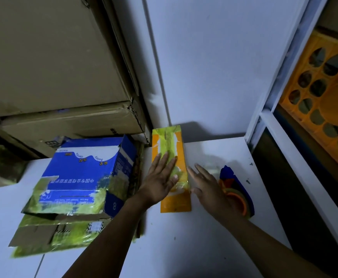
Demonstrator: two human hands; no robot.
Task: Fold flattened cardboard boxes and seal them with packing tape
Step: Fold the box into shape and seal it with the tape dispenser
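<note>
Fingers point(165, 159) on both hands are straight and spread, and they hold nothing.

Far to the left of the orange box point(175, 201), big brown boxes point(43, 57) are piled up high. They hang over the back of the white table point(184, 237), so there is little room back there.

Closer on the left, a blue box point(83, 173) stands half folded, with torn edges. It sits on flat green cardboard point(63, 233). The near edge of this cardboard sticks out toward the person. The blue box's right side is just beside the orange box, with only a thin gap between them.

The orange box lies flat in the middle of the table. Its far end is close to the white wall point(204, 67). The left hand point(160, 181) rests flat on it, with the fingers reaching across its left edge onto the green picture.

Just to the right of the orange box is the right hand point(208, 183), palm down. Its fingertips are very near the box's right edge. I cannot tell if they touch it. The palm covers part of an orange ring point(242, 203) that lies on a blue piece point(230, 173).

In front of the orange box, bare table shows between the two arms.

Farther right, the table ends at a straight edge. Past that edge is a white frame point(284, 57), and behind it sits an orange crate point(324, 97) with holes.
</note>
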